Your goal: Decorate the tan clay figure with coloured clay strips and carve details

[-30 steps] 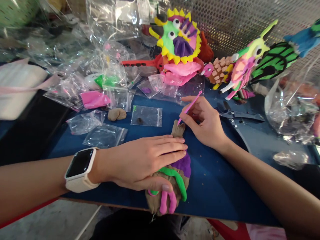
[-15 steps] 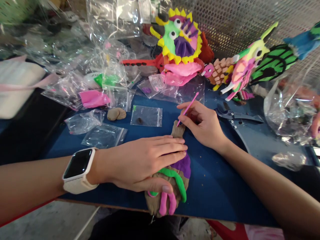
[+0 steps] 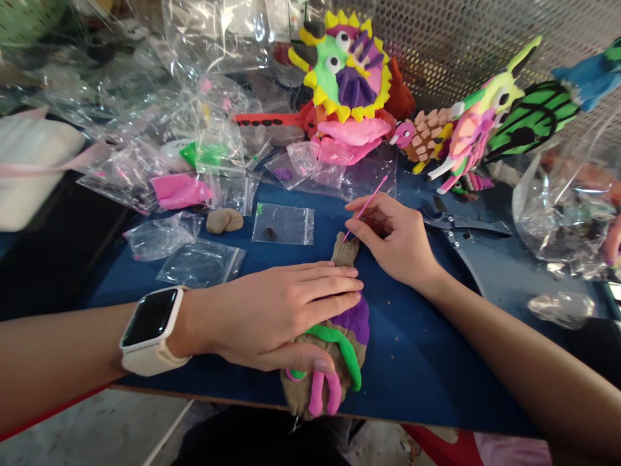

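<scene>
A flat clay figure [image 3: 339, 362] of brown, purple, green and pink lies on the blue mat [image 3: 417, 362] at the table's near edge. My left hand [image 3: 281, 314] lies flat across its middle, fingers stretched out and thumb beneath, pressing it down. My right hand [image 3: 395, 239] pinches a thin pink sculpting stick [image 3: 366, 206] like a pen. The stick's tip touches the figure's brown upper end [image 3: 345, 251]. A pale smartwatch [image 3: 152, 330] sits on my left wrist.
Finished clay creatures stand at the back: a green, yellow and purple one [image 3: 347, 77] and a scaly pink one [image 3: 466, 133]. Clear bags [image 3: 284, 225] with clay bits, a brown clay lump [image 3: 223, 221] and dark scissors [image 3: 456, 223] lie about. A perforated metal panel [image 3: 451, 39] backs the table.
The pink stick and my right hand shifted very slightly left at the figure's brown end. My left hand has stayed flat on the figure.
</scene>
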Demonstrator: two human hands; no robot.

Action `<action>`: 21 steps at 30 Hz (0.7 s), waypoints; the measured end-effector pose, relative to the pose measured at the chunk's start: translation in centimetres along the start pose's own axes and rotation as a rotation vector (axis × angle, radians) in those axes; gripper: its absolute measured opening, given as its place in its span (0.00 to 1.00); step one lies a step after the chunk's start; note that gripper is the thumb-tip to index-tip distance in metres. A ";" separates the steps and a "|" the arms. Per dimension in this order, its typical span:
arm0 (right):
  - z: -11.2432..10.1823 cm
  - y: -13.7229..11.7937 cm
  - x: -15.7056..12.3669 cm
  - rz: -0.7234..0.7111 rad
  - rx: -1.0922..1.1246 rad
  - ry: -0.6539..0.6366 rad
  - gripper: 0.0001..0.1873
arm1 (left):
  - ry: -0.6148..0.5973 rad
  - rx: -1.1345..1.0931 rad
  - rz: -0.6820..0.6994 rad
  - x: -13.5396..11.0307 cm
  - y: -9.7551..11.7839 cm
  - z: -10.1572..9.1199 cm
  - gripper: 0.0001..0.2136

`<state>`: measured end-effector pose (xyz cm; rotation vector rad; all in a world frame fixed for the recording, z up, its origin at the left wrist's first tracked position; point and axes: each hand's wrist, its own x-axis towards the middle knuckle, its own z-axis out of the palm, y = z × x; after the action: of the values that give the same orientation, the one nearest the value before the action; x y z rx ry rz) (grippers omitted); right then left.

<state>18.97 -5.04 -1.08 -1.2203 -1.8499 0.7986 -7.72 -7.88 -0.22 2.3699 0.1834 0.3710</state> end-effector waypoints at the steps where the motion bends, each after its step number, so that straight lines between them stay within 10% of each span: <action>1: 0.0 0.0 0.0 0.004 -0.001 0.012 0.09 | 0.001 -0.003 0.000 0.0 0.0 0.0 0.35; 21: -0.2 0.0 -0.3 -0.209 -0.037 -0.084 0.10 | 0.019 0.019 0.008 0.1 0.0 0.0 0.34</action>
<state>19.21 -5.28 -1.01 -1.0082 -2.0298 0.7109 -7.66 -7.87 -0.24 2.3870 0.1866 0.3971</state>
